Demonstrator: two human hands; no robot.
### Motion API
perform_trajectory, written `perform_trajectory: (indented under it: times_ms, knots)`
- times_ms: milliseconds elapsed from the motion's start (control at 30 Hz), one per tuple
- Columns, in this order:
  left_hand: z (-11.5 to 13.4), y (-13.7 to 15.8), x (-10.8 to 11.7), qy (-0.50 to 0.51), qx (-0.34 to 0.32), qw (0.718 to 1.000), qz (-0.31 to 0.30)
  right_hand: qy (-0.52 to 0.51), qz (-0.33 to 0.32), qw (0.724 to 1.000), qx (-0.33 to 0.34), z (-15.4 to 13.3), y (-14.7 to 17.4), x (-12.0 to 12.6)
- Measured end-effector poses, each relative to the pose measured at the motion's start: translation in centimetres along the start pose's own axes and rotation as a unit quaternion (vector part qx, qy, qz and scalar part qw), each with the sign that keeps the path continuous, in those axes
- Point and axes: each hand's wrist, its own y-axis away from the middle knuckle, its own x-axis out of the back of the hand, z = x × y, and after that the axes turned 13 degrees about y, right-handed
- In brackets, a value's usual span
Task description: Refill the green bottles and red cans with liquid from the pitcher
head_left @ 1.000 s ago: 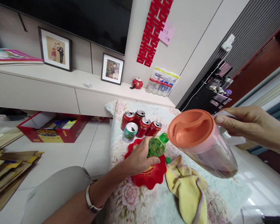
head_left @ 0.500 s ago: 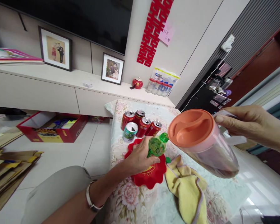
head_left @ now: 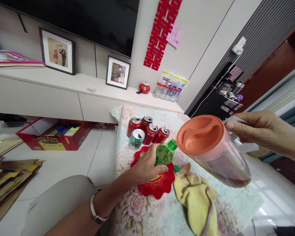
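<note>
My left hand (head_left: 145,164) is wrapped round a green plastic bottle (head_left: 165,154), whose uncapped neck tilts right toward a pitcher. In my right hand (head_left: 258,131), by its handle, is that clear plastic pitcher (head_left: 218,160) with an orange lid (head_left: 201,135). The pitcher leans with its lid end at the bottle's mouth, and dark liquid lies in its lower end. Whether liquid passes between them I cannot tell. Beneath the bottle is a red scalloped tray (head_left: 158,191). A green cap (head_left: 176,168) lies at the tray's edge beside a yellow cloth (head_left: 199,203).
Several opened red cans (head_left: 151,133) and a green-and-white can (head_left: 136,139) stand behind the tray on the flowered tablecloth (head_left: 137,205). Lidded glass jars (head_left: 166,92) and a red pot (head_left: 144,88) sit on the cabinet. A red box (head_left: 73,141) rests on the floor at left.
Both hands keep their hold on the bottle and the pitcher, in nearly the same pose. The whole view has shifted very slightly.
</note>
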Motion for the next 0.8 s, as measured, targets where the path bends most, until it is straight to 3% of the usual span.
perform_trajectory:
  times_ms: [367, 600, 800]
  knots:
    - [0.2, -0.1, 0.0, 0.007, 0.027, 1.000, -0.011, 0.023, 0.009, 0.993, -0.113, -2.6, 1.0, -0.2]
    - [0.3, -0.1, 0.0, 0.010, 0.024, 1.000, -0.014, 0.015, 0.012, 0.994, -0.111, -2.5, 0.9, -0.3]
    - [0.4, -0.1, 0.0, 0.014, 0.035, 0.999, -0.009, 0.020, 0.003, 0.999, -0.050, -0.2, 0.3, -0.2]
